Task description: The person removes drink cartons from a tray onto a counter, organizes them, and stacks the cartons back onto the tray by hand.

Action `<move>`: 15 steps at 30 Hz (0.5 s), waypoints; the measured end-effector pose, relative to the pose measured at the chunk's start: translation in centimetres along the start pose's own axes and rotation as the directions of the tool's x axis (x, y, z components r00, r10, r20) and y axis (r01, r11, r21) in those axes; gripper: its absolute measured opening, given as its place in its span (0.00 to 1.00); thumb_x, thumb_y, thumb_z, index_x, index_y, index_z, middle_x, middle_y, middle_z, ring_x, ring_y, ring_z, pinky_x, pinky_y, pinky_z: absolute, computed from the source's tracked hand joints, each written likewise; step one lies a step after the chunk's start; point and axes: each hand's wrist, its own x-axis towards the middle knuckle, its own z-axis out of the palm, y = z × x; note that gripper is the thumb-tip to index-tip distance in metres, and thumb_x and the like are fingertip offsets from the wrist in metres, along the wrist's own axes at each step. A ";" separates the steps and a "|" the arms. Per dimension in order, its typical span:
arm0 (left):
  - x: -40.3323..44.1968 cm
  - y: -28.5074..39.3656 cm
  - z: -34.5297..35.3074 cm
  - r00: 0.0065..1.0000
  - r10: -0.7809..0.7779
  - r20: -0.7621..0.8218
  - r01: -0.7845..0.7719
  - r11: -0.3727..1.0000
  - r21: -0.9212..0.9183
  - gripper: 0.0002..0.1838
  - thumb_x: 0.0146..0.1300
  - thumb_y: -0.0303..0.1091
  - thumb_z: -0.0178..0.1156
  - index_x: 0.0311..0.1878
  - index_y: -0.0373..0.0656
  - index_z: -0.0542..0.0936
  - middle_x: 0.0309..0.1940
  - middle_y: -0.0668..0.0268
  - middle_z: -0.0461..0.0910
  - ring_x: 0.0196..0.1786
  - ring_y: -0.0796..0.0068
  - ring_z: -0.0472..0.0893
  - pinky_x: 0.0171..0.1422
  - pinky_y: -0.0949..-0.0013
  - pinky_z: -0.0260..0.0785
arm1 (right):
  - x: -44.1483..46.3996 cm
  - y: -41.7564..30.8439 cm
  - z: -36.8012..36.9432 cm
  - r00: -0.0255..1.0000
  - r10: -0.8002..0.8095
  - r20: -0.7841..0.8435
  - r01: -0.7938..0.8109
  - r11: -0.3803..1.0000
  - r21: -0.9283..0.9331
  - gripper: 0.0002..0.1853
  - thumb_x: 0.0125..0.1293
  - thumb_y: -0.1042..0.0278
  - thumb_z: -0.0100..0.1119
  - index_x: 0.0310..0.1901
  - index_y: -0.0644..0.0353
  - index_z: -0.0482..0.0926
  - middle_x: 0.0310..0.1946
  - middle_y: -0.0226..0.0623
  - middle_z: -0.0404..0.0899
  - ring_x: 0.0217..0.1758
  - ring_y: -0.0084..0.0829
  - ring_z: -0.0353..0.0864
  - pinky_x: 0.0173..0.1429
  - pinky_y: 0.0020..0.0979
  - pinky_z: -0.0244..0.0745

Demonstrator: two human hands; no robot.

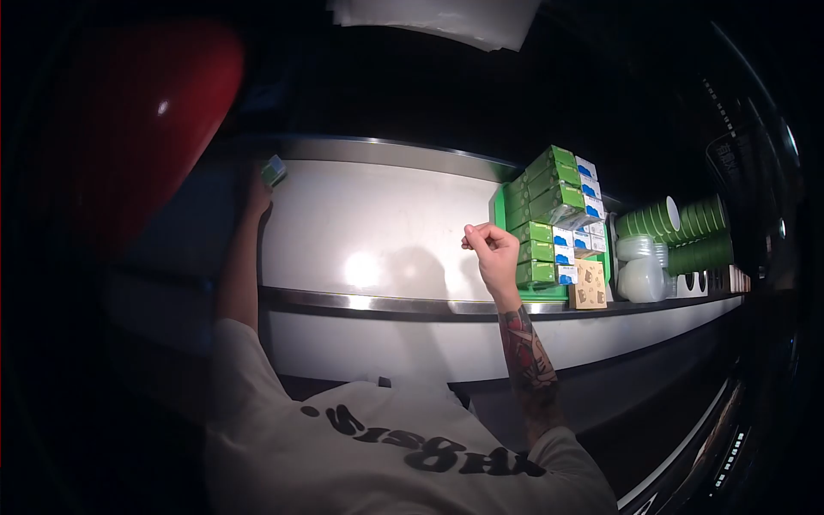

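Observation:
My left hand [260, 190] is stretched out at the left end of the white counter [343, 206], in shadow. It is closed on a small green and blue box [274, 171]. My right hand [491, 246] is above the counter's right part, its fingers curled together; whether anything small is inside them cannot be seen. Just right of it, green and white boxes [541, 232] are stacked in a green tray [498, 215]. A beige patterned box [590, 284] stands at the stack's front corner.
Stacks of green cups [657, 219] lie on their sides at the right, behind clear plastic containers [642, 279]. A raised metal edge [378, 303] runs along the counter's front. A large red rounded object [163, 103] is at the upper left.

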 end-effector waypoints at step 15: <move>-14.0 41.0 -13.5 0.666 0.740 -0.090 -0.560 0.418 -0.715 0.38 0.47 0.32 0.81 0.61 0.42 0.71 0.52 0.56 0.77 0.56 0.59 0.80 0.55 0.62 0.77 | -4.7 -1.0 -2.9 0.995 -0.095 0.011 0.095 0.994 -0.059 0.31 0.56 0.75 0.76 0.60 0.63 0.72 0.57 0.40 0.79 0.66 0.35 0.78 0.65 0.41 0.80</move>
